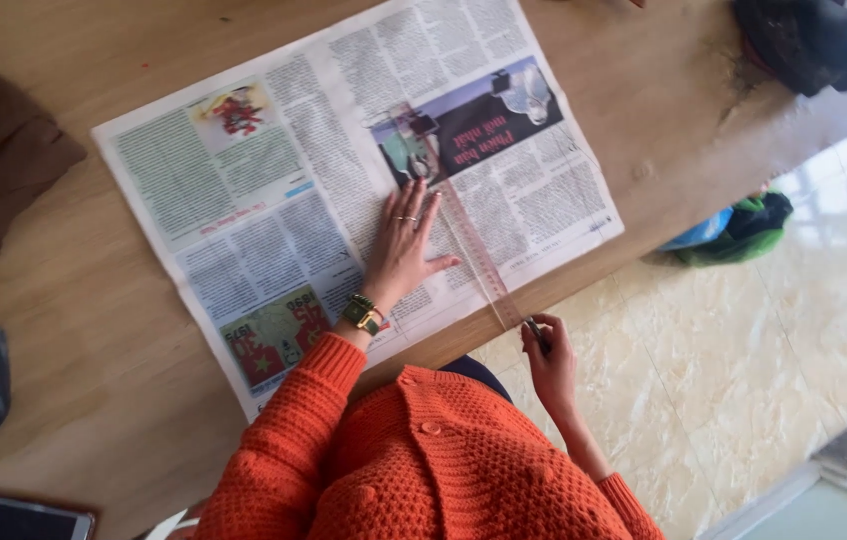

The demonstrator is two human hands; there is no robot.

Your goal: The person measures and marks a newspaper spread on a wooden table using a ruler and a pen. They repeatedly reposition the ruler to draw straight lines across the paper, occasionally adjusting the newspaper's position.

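Ruler (472, 250) — one, clear plastic, lies on single newspaper sheet (274, 190) spread over wooden surface (94, 360); long axis runs from sheet's near edge diagonally up-left. Left hand (402, 250) flat, fingers spread, pressing paper just beside ruler. Right hand (550, 362) fingers pinched shut on one pen (535, 331) — tip at ruler's near end.

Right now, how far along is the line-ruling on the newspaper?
Done: the newspaper lies spread flat on the wooden table, and a clear ruler is laid slanting across its right page. In hand: the left hand presses flat beside the ruler, while the right hand holds a pen at the ruler's near end, by the table edge. Left: no drawn line or cut can be made out along the ruler.
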